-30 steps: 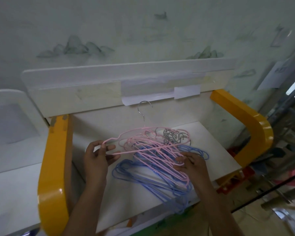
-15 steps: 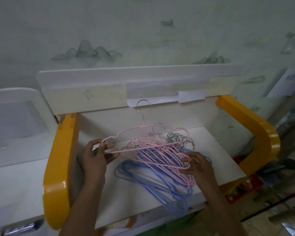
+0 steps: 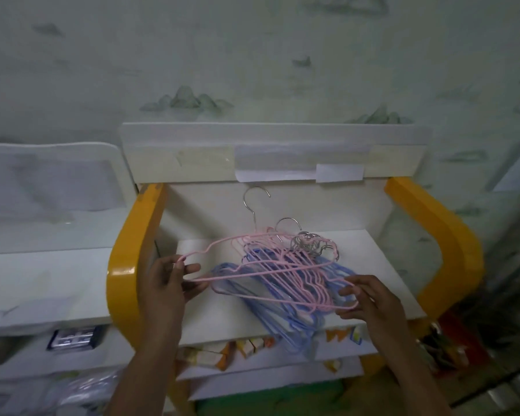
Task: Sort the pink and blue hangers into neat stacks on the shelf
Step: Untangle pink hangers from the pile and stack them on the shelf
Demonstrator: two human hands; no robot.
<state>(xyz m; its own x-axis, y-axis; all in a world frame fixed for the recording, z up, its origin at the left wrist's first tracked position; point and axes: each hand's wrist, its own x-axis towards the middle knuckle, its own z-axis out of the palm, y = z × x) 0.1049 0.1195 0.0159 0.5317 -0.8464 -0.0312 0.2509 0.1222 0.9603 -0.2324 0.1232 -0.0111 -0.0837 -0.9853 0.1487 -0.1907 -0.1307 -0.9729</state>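
While the tangle of hangers sits on the white shelf board (image 3: 222, 319), the left hand (image 3: 165, 283) pinches the near-left end of one pink hanger (image 3: 261, 273), thumb and curled fingers closed round its thin frame, and that hanger is lifted clear of the heap, its silver hook (image 3: 254, 202) standing up against the cream back panel (image 3: 327, 205). Over on the other side the right hand (image 3: 370, 301) has its fingertips curled round the far end of a pink frame at the right edge of the pile; whether that is the same hanger I cannot tell, because the frames overlap there. Under and behind it, the rest of the pink hangers (image 3: 300, 280) lie fanned across the middle of the board, on top of the blue hangers (image 3: 285, 322), which spread beneath them and poke out past the front edge of the shelf. A cluster of metal hooks (image 3: 312, 244) bunches together at the back of the heap. The shelf is framed by a yellow side rail (image 3: 126, 265) on the left and another yellow rail (image 3: 451, 244) on the right. On the lower tier, small orange-and-white packets (image 3: 243, 349) peek out beneath the board.
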